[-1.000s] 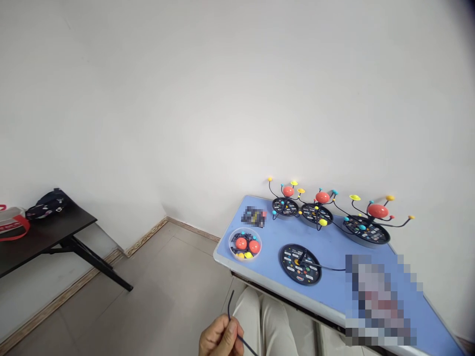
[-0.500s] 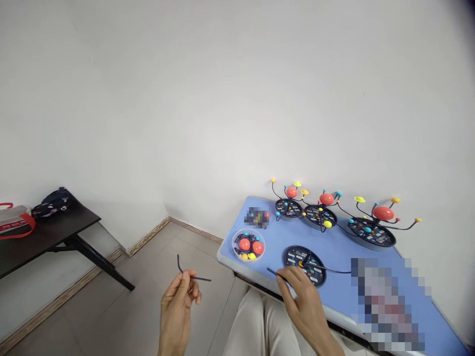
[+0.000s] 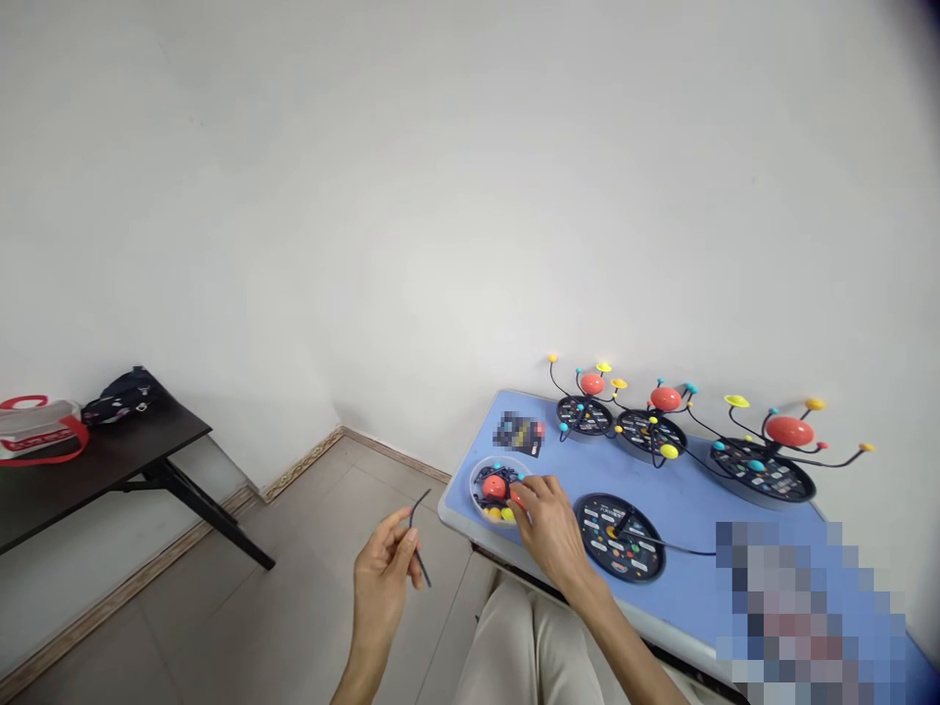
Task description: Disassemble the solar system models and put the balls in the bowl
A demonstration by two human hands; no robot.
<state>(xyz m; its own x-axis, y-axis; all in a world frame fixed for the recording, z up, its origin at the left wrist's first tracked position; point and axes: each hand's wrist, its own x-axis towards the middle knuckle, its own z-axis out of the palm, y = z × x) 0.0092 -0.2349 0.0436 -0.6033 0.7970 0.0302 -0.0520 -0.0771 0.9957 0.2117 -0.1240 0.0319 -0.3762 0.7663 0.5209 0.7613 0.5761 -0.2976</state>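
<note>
My left hand (image 3: 386, 563) pinches a thin, dark, bent rod (image 3: 419, 556) between thumb and fingers, held over the floor left of the table. My right hand (image 3: 547, 524) is over the right side of a clear round tub (image 3: 474, 497), fingers bent together at its rim beside a red ball (image 3: 518, 493). Whatever those fingertips hold is hidden. Inside the tub lie another red ball (image 3: 494, 487), small yellow and blue balls and dark rods. Right of my right hand, a round black base (image 3: 624, 563) with printed labels lies flat, with one dark rod (image 3: 686, 549) reaching out rightward.
Along the wall stand three solar system models, at left (image 3: 592, 384), middle (image 3: 666, 399) and right (image 3: 789, 431), with thin upright arms. A blurred card (image 3: 518, 433) lies behind the tub on the blue table (image 3: 459, 509). A black table (image 3: 158, 431) with bags stands far left.
My right hand has moved left from beside the base to the tub; the rod it held no longer shows. My left hand has shifted right, turning its rod more upright. The view has shifted slightly.
</note>
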